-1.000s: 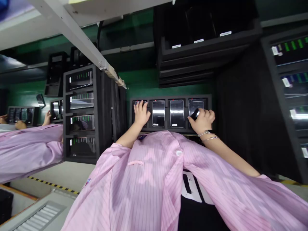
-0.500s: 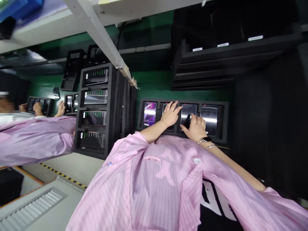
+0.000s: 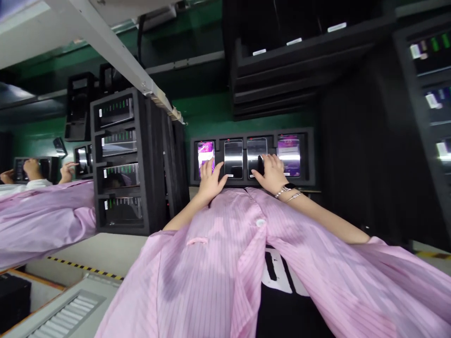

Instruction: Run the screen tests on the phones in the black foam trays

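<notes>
In front of me lies a black tray with several phones side by side in its slots. My left hand is open, its fingers over the lower part of the leftmost phone, whose screen glows purple. My right hand is open too, fingertips on or just above the third phone, which is dark. Between the hands is a second dark phone. Purple also shows on the rightmost phone. Whether the fingertips press on glass I cannot tell.
At my left stands a stack of black trays holding dark phones. More black trays are piled behind, others at the far right. A pale metal post slants overhead. Co-workers' hands are over another tray at the far left.
My left hand has moved left from the second phone to the leftmost one. The rightmost phone's screen has lit up purple. My right hand stays by the third phone. The view has shifted.
</notes>
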A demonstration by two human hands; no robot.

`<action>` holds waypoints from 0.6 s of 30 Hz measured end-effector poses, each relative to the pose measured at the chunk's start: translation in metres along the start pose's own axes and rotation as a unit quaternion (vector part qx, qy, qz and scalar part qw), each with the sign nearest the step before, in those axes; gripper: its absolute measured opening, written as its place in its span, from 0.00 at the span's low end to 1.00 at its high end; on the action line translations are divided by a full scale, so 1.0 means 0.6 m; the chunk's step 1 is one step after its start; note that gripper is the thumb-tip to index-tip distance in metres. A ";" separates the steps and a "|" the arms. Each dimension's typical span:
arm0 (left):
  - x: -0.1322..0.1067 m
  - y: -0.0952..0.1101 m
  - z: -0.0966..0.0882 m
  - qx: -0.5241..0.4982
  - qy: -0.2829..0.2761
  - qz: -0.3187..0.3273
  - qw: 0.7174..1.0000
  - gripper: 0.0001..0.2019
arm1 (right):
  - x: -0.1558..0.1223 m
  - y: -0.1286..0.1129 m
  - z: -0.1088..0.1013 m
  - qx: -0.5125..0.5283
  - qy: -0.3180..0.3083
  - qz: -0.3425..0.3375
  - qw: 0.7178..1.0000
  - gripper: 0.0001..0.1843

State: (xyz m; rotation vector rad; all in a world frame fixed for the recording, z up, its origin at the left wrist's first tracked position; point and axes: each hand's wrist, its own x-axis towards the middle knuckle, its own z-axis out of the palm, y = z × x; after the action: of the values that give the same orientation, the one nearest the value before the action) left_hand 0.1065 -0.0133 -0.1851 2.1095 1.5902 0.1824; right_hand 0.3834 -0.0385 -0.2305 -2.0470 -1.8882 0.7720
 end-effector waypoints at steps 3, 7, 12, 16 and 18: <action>-0.016 -0.006 -0.003 0.020 -0.023 -0.021 0.999 0.27 | -0.021 0.012 -0.017 0.001 -0.004 -0.010 1.000 0.40; -0.021 -0.005 -0.001 0.032 -0.030 -0.035 0.998 0.26 | -0.056 0.018 -0.036 -0.028 0.003 -0.018 0.999 0.36; -0.024 0.002 -0.001 0.036 -0.046 -0.027 0.998 0.24 | -0.085 0.011 -0.047 -0.072 0.005 -0.016 0.997 0.30; -0.025 0.006 -0.003 0.045 -0.078 -0.029 0.996 0.23 | -0.088 0.007 -0.045 -0.089 -0.010 0.022 0.996 0.30; -0.021 0.007 -0.003 0.047 -0.084 -0.024 0.995 0.22 | -0.084 0.008 -0.043 -0.089 -0.023 0.044 0.995 0.31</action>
State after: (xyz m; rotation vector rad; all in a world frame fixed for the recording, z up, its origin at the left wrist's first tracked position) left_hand 0.1053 -0.0255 -0.1798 2.0938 1.5756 -0.0857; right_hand 0.4002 -0.0841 -0.2007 -2.2499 -1.9678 0.6996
